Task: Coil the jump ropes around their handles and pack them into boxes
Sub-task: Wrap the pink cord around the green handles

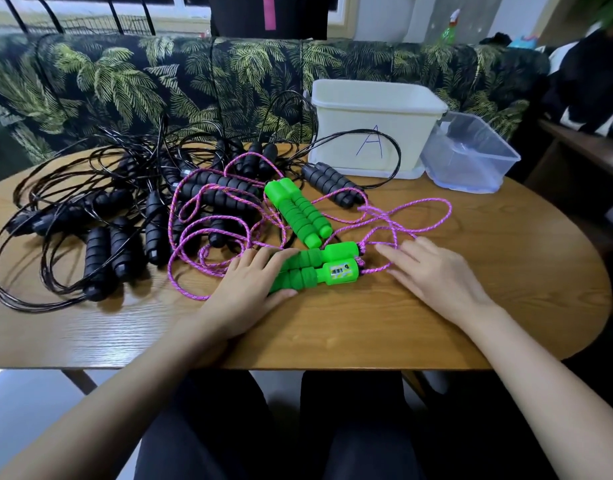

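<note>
The left hand (249, 285) lies with straight fingers over the near green handles (319, 268). The right hand (436, 275) is flat and open, fingertips touching the pink rope (376, 270).

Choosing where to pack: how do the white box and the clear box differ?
The white box is opaque, the clear box see-through. The white box bears a blue A; the clear box shows no mark. The white box stands taller than the clear box. Both sit lidless on the table.
</note>
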A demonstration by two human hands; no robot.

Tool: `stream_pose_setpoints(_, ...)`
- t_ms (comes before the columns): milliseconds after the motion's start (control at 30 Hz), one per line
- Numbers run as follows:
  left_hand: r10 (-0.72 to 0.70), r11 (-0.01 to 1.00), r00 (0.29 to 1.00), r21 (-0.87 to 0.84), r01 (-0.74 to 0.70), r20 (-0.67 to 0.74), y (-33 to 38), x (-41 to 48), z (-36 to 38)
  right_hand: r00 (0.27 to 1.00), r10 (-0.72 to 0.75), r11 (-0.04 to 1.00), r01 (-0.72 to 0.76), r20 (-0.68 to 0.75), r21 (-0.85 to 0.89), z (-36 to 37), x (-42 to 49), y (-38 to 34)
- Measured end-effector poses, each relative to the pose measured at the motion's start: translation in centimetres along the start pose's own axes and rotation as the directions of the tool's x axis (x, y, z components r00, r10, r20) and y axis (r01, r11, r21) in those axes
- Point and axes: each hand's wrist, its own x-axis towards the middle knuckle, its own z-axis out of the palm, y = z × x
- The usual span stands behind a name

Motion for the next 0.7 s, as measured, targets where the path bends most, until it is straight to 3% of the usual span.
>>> stream_pose_setpoints(100, 0.011, 1.0, 1.0, -0.004, -0.011, -0.005, -0.1, 0.0, 0.0, 0.986, -0.113, 0.993, 0.108, 0.124, 0.044, 1.4, 1.4, -0.2)
stream_pose_setpoints(333, 0.003, 1.0, 1.0, 0.003, -0.003, -0.014, -0.1, 0.0, 0.1, 0.949, -0.287, 0.956, 0.293, 0.131, -0.024, 2.5, 3.8, 1.1)
stream_pose_setpoints(533, 0.045, 0.999, 0.998, 0.006, -0.045, -0.052, -0.4, -0.2, 0.4, 0.967, -0.178, 0.984, 0.176, 0.183, 0.026, 2.7, 3.7, 2.5)
stream_pose_setpoints(700, 0.079, 0.995, 0.995, -0.061, -0.083, -0.067, -0.3, -0.2, 0.4, 0.99, -0.075, 0.997, 0.077, 0.118, -0.011, 1.6, 1.9, 4.3)
